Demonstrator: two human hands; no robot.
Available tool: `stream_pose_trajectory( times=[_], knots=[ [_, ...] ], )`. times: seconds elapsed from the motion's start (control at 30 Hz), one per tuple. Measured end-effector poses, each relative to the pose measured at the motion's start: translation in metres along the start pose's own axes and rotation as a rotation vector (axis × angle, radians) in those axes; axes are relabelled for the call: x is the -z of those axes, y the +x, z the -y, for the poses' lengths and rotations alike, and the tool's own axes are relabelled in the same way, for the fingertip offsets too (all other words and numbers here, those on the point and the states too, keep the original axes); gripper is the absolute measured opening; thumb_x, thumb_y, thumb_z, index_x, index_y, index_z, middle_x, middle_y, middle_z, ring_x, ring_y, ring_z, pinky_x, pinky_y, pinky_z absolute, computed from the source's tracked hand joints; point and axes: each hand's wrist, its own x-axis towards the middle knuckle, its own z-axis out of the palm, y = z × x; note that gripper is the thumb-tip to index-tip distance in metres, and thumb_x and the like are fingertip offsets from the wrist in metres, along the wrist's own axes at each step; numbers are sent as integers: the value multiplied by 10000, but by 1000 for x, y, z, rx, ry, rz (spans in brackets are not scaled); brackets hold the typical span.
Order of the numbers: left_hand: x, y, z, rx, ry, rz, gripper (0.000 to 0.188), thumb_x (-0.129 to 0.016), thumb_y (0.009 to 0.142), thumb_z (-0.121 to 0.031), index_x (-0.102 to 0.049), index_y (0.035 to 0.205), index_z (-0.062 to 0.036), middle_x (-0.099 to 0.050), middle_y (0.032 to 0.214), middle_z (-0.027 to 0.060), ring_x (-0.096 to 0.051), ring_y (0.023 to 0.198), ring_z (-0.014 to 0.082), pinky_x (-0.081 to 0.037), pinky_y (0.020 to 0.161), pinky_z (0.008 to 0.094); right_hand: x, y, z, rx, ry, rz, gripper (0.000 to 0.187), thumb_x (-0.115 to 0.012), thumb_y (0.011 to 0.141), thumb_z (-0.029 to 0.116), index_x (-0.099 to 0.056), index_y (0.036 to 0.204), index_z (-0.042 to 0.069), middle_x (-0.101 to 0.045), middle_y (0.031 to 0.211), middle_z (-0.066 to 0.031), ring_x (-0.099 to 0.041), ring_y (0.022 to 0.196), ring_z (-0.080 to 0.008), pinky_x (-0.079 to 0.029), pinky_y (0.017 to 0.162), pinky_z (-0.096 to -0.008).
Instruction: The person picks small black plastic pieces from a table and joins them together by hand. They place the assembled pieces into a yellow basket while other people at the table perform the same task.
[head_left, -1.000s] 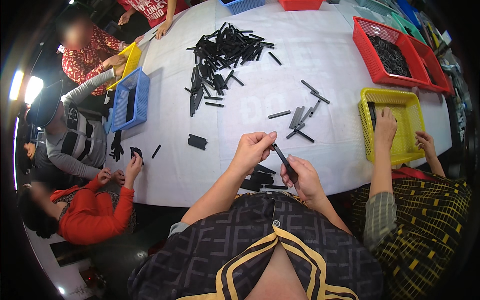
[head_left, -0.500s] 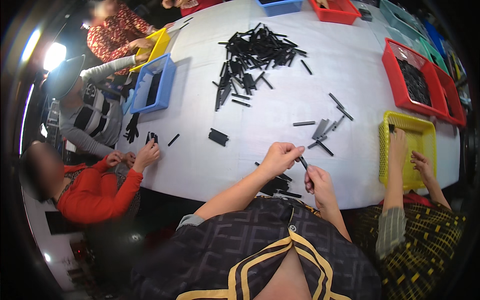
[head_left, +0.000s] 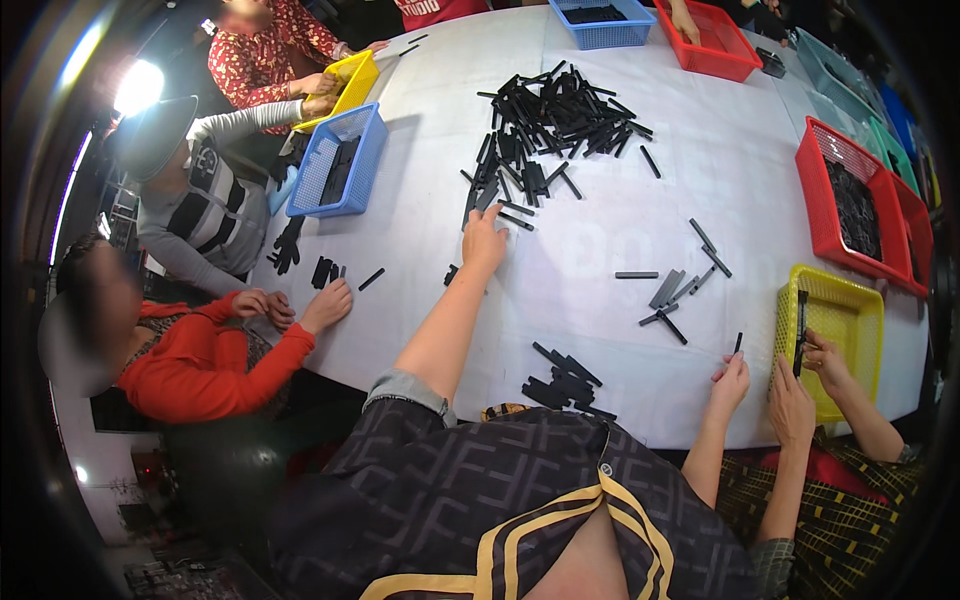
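My left hand [head_left: 484, 242] reaches out over the table to the near edge of a big heap of black strips [head_left: 560, 110]. Its fingers are stretched toward the strips at that edge, and none shows clearly held. Off to the right, my right hand [head_left: 731, 383] pinches a short, slim black strip [head_left: 739, 343] that stands upright from the fingertips. Close to my body lies a small pile of black strips [head_left: 565, 380]. Between the heap and my right hand, several loose black and grey strips [head_left: 668, 288] are scattered.
A co-worker's hands [head_left: 793, 405] work at a yellow basket [head_left: 870, 345] just right of my right hand. Red baskets [head_left: 825, 235] stand beyond it. On the left are a blue basket [head_left: 300, 190], a yellow basket [head_left: 365, 85] and a red-sleeved co-worker's hand [head_left: 328, 305].
My hands were together at a black strip and have parted. The left has gone forward to the heap; the right has moved rightward with a strip. The view has shifted slightly.
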Motion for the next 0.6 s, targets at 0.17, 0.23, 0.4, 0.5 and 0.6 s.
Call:
stream_pose_trajectory(
  times=[0.17,0.23,0.4,0.5,0.6],
  knots=[
    [-5,1,5,-108,133,44,273,-683,701,-123,-614,965,-133,-499,1030,122,-522,948,304,-451,799,394,8,-22,33,134,-221,-136,358,-527,875,309,-526,1090,22,-493,544,-35,-476,494,-128,-386,505,-287],
    [-2,1,4,-138,147,59,207,-687,700,-127,-612,891,-106,-497,1015,118,-523,926,305,-450,795,394,8,-27,37,198,-188,-128,348,-563,859,260,-521,1120,34,-497,554,-35,-485,504,-119,-399,516,-279],
    [5,-19,-28,-358,-49,129,134,-664,724,-114,-585,807,-45,-556,840,116,-550,828,305,-453,723,389,-4,-46,56,174,111,151,210,-592,839,161,-591,999,25,-519,636,-35,-486,561,-97,-406,535,-236],
    [38,-65,-93,-639,-255,438,114,-650,734,-98,-575,797,-41,-563,788,98,-550,812,288,-451,702,376,-34,-78,92,218,60,539,226,-570,857,203,-588,986,18,-517,649,-20,-468,580,-79,-397,531,-234],
    [67,-95,-125,-908,-286,473,94,-625,761,-71,-569,827,-35,-572,758,78,-549,756,263,-446,667,339,-46,-92,122,130,129,811,257,-487,900,236,-588,950,5,-531,642,-24,-454,554,-73,-376,505,-225]
  ],
)
